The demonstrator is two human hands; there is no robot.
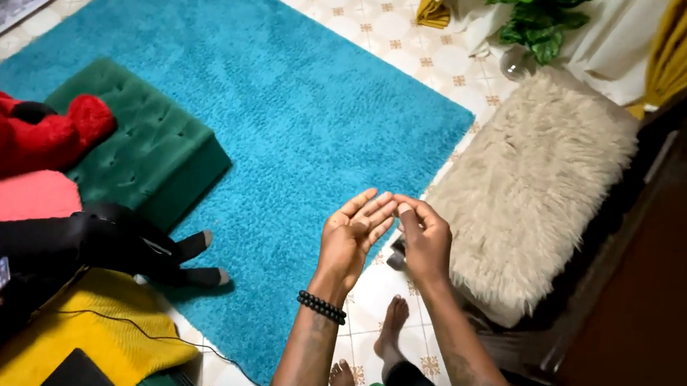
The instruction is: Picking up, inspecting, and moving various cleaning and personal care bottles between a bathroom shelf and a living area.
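My left hand point(352, 236), palm open, meets my right hand point(422, 238), fingertips pinched, above the blue rug's point(283, 110) edge; shaggy stool point(528, 186) just right.

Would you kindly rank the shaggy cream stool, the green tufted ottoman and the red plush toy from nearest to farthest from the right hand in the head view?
1. Shaggy cream stool, just right of the right hand.
2. Green tufted ottoman, left, across the rug.
3. Red plush toy, far left.
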